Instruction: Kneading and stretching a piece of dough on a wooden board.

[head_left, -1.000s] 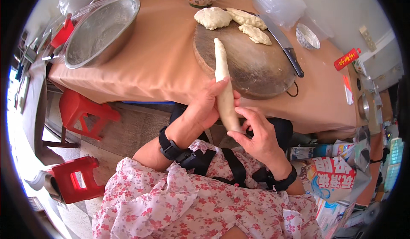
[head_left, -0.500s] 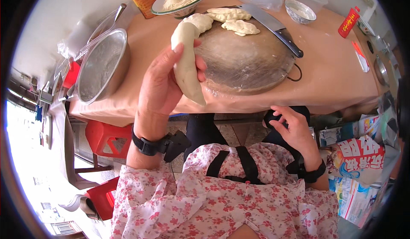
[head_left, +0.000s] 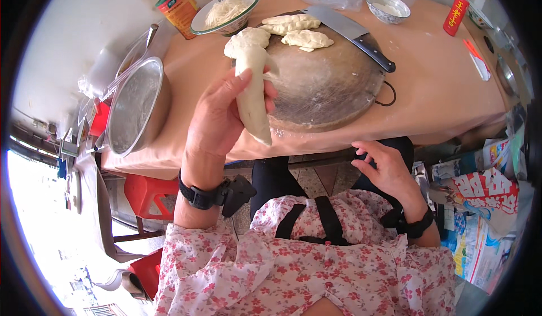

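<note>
My left hand [head_left: 219,112] is wrapped round a long, pale strip of dough [head_left: 252,104], holding it over the near left edge of a round wooden chopping board [head_left: 327,84]. The strip's lower end tapers and hangs down. Behind it a rounded dough lump [head_left: 248,36] lies at the board's left edge. Two more dough pieces, a front one [head_left: 307,40] and a back one [head_left: 289,22], rest at the board's far side. A cleaver [head_left: 350,29] with a black handle lies across the board's far right. Over my lap, my right hand [head_left: 387,169] holds nothing, its fingers loosely bent and apart.
A metal basin [head_left: 135,107] stands at the left of the table. Along the back are an orange canister [head_left: 178,12], a bowl of pale shreds [head_left: 226,12] and a small patterned bowl [head_left: 388,8]. A red bottle [head_left: 455,14] stands at the right. Bags [head_left: 480,197] sit below it.
The view has shifted slightly. My left hand has turned the dough strip more upright and slightly lower. My right hand stays over my lap, its fingers curled a little more.
</note>
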Demonstrator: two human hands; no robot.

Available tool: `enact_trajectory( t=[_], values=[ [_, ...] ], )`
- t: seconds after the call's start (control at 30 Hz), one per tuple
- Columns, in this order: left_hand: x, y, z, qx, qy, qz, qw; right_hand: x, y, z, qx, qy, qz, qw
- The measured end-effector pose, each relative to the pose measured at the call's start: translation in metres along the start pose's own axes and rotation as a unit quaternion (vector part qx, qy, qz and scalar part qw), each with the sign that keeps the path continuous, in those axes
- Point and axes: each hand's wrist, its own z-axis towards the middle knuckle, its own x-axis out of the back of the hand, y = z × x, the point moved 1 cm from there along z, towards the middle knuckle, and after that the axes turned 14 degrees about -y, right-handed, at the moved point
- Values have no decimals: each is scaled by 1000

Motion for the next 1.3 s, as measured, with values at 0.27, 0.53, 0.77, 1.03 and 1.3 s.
enact_trajectory(
  t=[0.27,0.53,0.77,1.03,1.3],
  values=[
    [7,4,9,19,0,120,993,-2,2,7,54,11,-37,998],
    [-10,9,28,31,-34,225,973,15,-16,19,70,24,-19,997],
    [-34,11,47,52,-129,398,907,43,-92,86,263,235,-105,930],
    [-33,16,49,31,-74,547,833,50,-82,102,188,115,61,974],
    [-16,16,48,54,-92,559,822,68,-88,102,144,99,-44,984]
  ],
)
